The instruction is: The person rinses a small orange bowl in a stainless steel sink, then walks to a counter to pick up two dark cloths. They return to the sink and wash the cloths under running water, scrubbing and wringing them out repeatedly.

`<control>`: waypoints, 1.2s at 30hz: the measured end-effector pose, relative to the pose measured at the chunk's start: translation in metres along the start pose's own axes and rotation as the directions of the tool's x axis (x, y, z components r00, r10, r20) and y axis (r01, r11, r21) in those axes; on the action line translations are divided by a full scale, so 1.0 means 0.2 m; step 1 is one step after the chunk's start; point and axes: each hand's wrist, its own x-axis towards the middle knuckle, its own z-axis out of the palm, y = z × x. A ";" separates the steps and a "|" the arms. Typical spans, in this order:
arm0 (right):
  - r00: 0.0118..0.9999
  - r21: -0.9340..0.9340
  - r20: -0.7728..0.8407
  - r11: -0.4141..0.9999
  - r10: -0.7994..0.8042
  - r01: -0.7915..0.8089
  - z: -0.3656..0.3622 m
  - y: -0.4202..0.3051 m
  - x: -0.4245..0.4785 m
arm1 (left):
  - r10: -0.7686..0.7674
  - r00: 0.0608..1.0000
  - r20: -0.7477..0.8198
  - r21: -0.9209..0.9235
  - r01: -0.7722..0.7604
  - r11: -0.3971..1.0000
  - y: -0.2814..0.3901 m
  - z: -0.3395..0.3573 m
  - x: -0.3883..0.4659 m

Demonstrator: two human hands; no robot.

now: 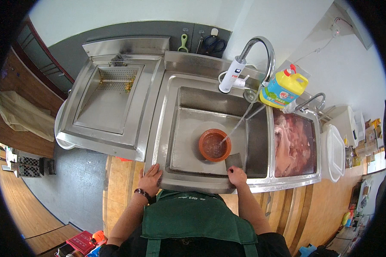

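A round reddish-brown clay pot [215, 145] sits on the floor of the stainless steel sink [186, 125], and water from the curved tap [269, 57] runs into it. My right hand [237, 175], at the sink's front edge, holds a flat grey square piece [234, 160], perhaps a scouring pad, just right of the pot. My left hand [150, 180] rests on the sink's front left rim with fingers spread, nothing held. Beaded bands circle my left wrist.
Right of the sink, another basin [294, 144] holds raw meat in reddish water. A yellow detergent bottle [283, 90] stands behind the divider. On the left is a steel drain unit [106, 99] with food scraps. Scissors [212, 45] and a green peeler [183, 43] hang behind. White plastic tubs [334, 154] stand far right.
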 end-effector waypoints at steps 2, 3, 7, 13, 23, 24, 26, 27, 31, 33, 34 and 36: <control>1.000 0.001 -0.001 1.000 -0.001 0.001 0.00 0.00 0.00 | -0.001 1.000 0.012 -0.001 0.001 1.000 0.00 0.01 0.00; 1.000 0.002 0.000 1.000 0.000 0.000 -0.01 -0.01 0.00 | -0.004 1.000 0.017 -0.001 0.004 1.000 0.00 0.00 0.00; 1.000 0.041 0.006 0.999 -0.012 0.012 -0.02 -0.01 -0.01 | -0.011 1.000 0.014 0.000 0.011 1.000 0.00 0.01 0.00; 1.000 0.030 0.005 1.000 0.001 -0.001 -0.03 -0.02 -0.02 | 0.000 1.000 -0.016 -0.013 -0.001 1.000 0.02 -0.03 -0.01; 1.000 0.041 0.026 0.999 0.006 -0.007 -0.03 -0.02 -0.01 | 0.015 1.000 -0.019 -0.026 -0.015 1.000 0.02 -0.02 0.00; 1.000 0.040 0.029 0.999 -0.003 0.002 -0.02 -0.01 -0.01 | 0.013 1.000 -0.014 -0.020 -0.013 1.000 0.02 -0.03 0.00; 0.999 0.040 0.035 0.999 -0.002 0.000 -0.02 -0.01 -0.01 | 0.013 1.000 -0.015 -0.015 -0.013 1.000 0.02 -0.03 0.00; 0.999 0.042 0.037 0.999 0.007 -0.009 -0.03 -0.02 -0.01 | 0.014 1.000 -0.023 -0.015 -0.014 1.000 0.02 -0.02 0.00; 1.000 0.032 0.024 0.999 -0.012 0.012 -0.04 -0.02 -0.01 | -0.002 1.000 -0.018 -0.015 0.001 1.000 0.03 -0.04 -0.01; 1.000 0.010 0.022 1.000 -0.008 0.008 -0.03 -0.03 -0.01 | -0.007 1.000 -0.017 -0.016 0.007 1.000 0.03 -0.04 -0.01; 1.000 -0.001 0.022 1.000 -0.006 0.006 -0.03 -0.02 -0.01 | -0.010 1.000 -0.016 -0.017 0.010 1.000 0.04 -0.04 -0.01; 0.999 0.019 0.035 1.000 -0.016 0.015 -0.03 -0.02 -0.01 | -0.010 1.000 -0.023 -0.024 0.009 1.000 0.04 -0.04 -0.01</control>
